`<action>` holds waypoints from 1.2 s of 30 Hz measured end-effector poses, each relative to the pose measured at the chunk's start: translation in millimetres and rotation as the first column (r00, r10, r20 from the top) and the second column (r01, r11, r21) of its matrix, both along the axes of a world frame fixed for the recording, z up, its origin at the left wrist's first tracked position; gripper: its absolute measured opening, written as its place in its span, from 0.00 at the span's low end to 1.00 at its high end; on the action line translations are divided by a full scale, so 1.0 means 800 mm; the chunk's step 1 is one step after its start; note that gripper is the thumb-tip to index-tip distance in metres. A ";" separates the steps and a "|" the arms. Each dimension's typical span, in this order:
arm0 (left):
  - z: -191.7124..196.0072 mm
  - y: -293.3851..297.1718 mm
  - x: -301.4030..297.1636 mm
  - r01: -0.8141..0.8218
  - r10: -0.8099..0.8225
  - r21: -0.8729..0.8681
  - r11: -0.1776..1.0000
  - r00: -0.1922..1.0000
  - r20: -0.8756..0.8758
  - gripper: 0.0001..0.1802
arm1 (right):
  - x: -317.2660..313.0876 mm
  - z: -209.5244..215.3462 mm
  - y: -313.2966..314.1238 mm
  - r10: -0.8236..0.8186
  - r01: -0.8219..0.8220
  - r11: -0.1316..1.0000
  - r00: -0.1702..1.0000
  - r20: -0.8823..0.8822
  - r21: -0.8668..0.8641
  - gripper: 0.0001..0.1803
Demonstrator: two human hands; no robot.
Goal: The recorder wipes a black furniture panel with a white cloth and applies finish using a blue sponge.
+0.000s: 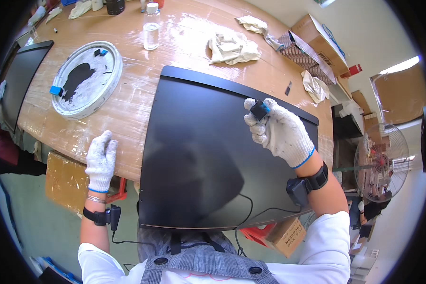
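1. The black panel [199, 151], a large flat screen-like sheet, lies face up on the wooden desk [128, 109], its near edge hanging over the desk's near edge toward the person. Its surface looks evenly dark and glossy, with no smears that I can make out, so how much of it has been worked on cannot be told.
2. A round white tray [87, 78] smeared with black sits near the desk's left edge, with a blue-and-black block on its rim.
3. Crumpled cloths [232, 47] lie toward the far edge, beside a clear bottle [151, 31].
4. The left hand [101, 161], gloved, rests flat with fingers together on the desk's near edge, just left of the panel.
5. The right hand [281, 132], gloved, pinches a small blue-and-black block [259, 110] against the panel's far right corner.
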State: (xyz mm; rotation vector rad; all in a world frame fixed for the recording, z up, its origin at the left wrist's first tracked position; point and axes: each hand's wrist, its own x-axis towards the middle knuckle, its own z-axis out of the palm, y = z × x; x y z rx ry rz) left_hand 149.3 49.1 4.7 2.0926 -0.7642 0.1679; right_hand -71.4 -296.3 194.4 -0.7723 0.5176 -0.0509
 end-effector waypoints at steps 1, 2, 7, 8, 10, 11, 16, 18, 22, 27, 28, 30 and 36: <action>0.002 0.004 0.003 0.004 -0.008 0.050 0.999 0.996 0.093 0.14 | 0.012 -0.001 0.004 0.010 -0.010 1.000 1.000 0.004 -0.002 0.18; 0.003 0.006 0.006 0.002 -0.019 0.097 0.995 0.984 0.178 0.14 | 0.026 -0.006 0.007 0.035 -0.035 0.999 0.999 0.009 0.007 0.18; -0.007 0.001 0.027 -0.044 -0.031 0.207 0.977 0.937 0.348 0.13 | 0.138 -0.039 0.054 0.138 -0.133 0.985 0.990 0.038 -0.110 0.16; -0.015 -0.002 0.028 -0.036 -0.029 0.218 0.975 0.956 0.291 0.13 | 0.165 -0.046 0.063 0.186 -0.181 0.979 0.982 0.037 -0.098 0.16; -0.011 -0.010 0.027 -0.060 0.000 0.217 0.974 0.963 0.270 0.15 | 0.224 -0.055 0.081 0.263 -0.222 0.848 0.965 0.017 -0.481 0.17; -0.012 -0.005 0.028 -0.055 -0.003 0.197 0.979 0.959 0.284 0.16 | 0.255 -0.060 0.095 0.284 -0.278 0.698 0.953 -0.102 -0.660 0.18; -0.006 0.003 0.035 -0.012 -0.014 0.205 0.979 0.992 0.125 0.17 | 0.415 -0.128 0.163 0.380 -0.060 -0.088 0.921 -0.090 -0.994 0.19; -0.002 0.006 0.036 0.001 -0.017 0.202 0.979 0.997 0.074 0.17 | 0.461 -0.147 0.183 0.460 0.019 -0.216 0.884 -0.084 -0.976 0.19; 0.001 0.012 0.037 0.029 -0.031 0.246 0.969 1.000 0.004 0.19 | 0.517 -0.171 0.216 0.520 0.250 -0.381 0.854 0.018 -0.890 0.20; 0.000 0.011 0.039 0.103 -0.090 0.265 0.959 0.994 -0.063 0.19 | 0.551 -0.184 0.204 0.420 0.084 -0.586 0.882 -0.213 -0.806 0.17; 0.000 0.012 0.039 0.092 -0.078 0.267 0.959 0.995 -0.060 0.19 | 0.552 -0.178 0.204 0.436 0.081 -0.606 0.866 -0.245 -0.792 0.17; -0.003 0.016 0.039 0.082 -0.069 0.270 0.959 0.996 -0.059 0.19 | 0.555 -0.167 0.206 0.424 0.056 -0.661 0.851 -0.311 -0.748 0.17; -0.006 0.016 0.041 0.064 -0.056 0.249 0.966 0.998 -0.037 0.18 | 0.552 -0.162 0.211 0.451 0.159 -0.614 0.874 -0.179 -0.773 0.18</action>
